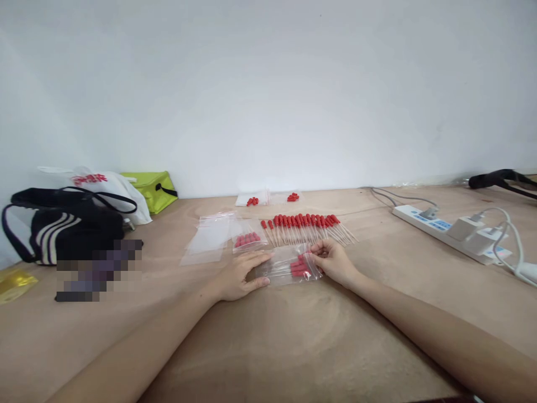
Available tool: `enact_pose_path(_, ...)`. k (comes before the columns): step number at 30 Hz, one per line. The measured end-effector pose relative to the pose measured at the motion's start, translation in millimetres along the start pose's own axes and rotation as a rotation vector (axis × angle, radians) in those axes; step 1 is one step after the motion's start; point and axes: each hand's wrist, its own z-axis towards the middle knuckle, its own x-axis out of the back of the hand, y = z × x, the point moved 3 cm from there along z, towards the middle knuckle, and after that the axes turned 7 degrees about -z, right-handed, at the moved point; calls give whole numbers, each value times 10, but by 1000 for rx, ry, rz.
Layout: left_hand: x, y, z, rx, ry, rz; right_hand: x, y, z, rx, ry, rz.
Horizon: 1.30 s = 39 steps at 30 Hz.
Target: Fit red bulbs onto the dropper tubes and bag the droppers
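A clear zip bag (277, 272) lies flat on the table in front of me, with several red-bulbed droppers (300, 266) inside, bulbs to the right. My left hand (245, 274) rests at the bag's left end, fingers stretched out and thumb apart. At the right end, my right hand (331, 261) pinches the bag's edge between thumb and fingers. Just beyond lies a long row of loose droppers (306, 221) with red bulbs and thin pale stems. Another bag of droppers (248, 239) is behind my left hand, beside a stack of flat clear bags (210, 238).
Two small bags hold red bulbs (253, 201) near the wall. To the right is a white power strip (444, 229) with plugged-in adapters and cables. At left stand a black striped bag (75, 226), a white plastic bag (138, 196) and a lime-green bag (146, 187); a pixelated item lies before them.
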Motion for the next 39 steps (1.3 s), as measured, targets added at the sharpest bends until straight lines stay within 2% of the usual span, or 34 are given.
enact_pose_path(3, -8, -14, 0, -7, 7, -13, -18, -6, 22, 82, -13, -169)
enact_pose_path(7, -11, -22, -3, -3, 10, -14, -7, -106, 34, 176, -138, -252)
enact_pose_path(8, -10, -19, -4, -1, 8, -10, 33, -127, 57, 183, -137, -284)
enact_pose_path(10, -7, -11, -4, 7, -7, 4, 183, -141, 140, 167, -33, -400)
enact_pose_path(13, -4, 0, -2, 10, -27, 7, 490, -85, 307, 105, 234, -646)
enact_pose_path(16, -2, -2, 2, -7, -22, -19, 701, 64, 448, -23, 326, -820)
enact_pose_path(21, -11, -24, 7, -15, -7, -30, 729, 199, 546, -87, 266, -900)
enact_pose_path(24, -15, -25, 7, -11, -14, -9, 690, 154, 574, -83, 236, -937)
enact_pose_path(30, -7, -10, 5, -1, -22, 1, 671, 70, 633, -146, 49, -946)
enact_pose_path(39, -13, -5, 0, 9, -27, 0, 707, 22, 693, -195, 103, -946)
